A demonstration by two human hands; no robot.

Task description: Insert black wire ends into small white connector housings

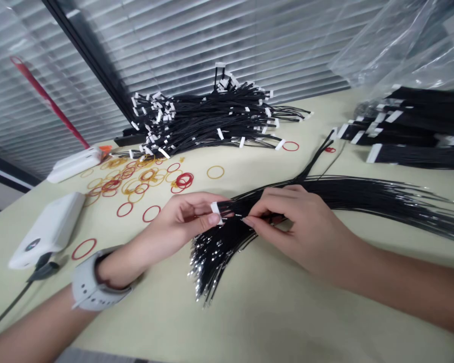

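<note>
My left hand (185,219) pinches a small white connector (215,207) at the end of a few thin black wires. My right hand (291,222) is closed in a pinch on those same wires just right of the connector. Under both hands lies a loose bundle of black wires (363,194) with bare silvery tips (204,267) fanned toward me. A grey watch (89,287) is on my left wrist.
A heap of finished black wires with white connectors (212,118) lies at the back. Red and yellow rubber bands (136,181) are scattered left of centre. A white box with a cable (47,229) and a flat white device (75,164) sit at left. Bagged wire bundles (412,136) lie at right.
</note>
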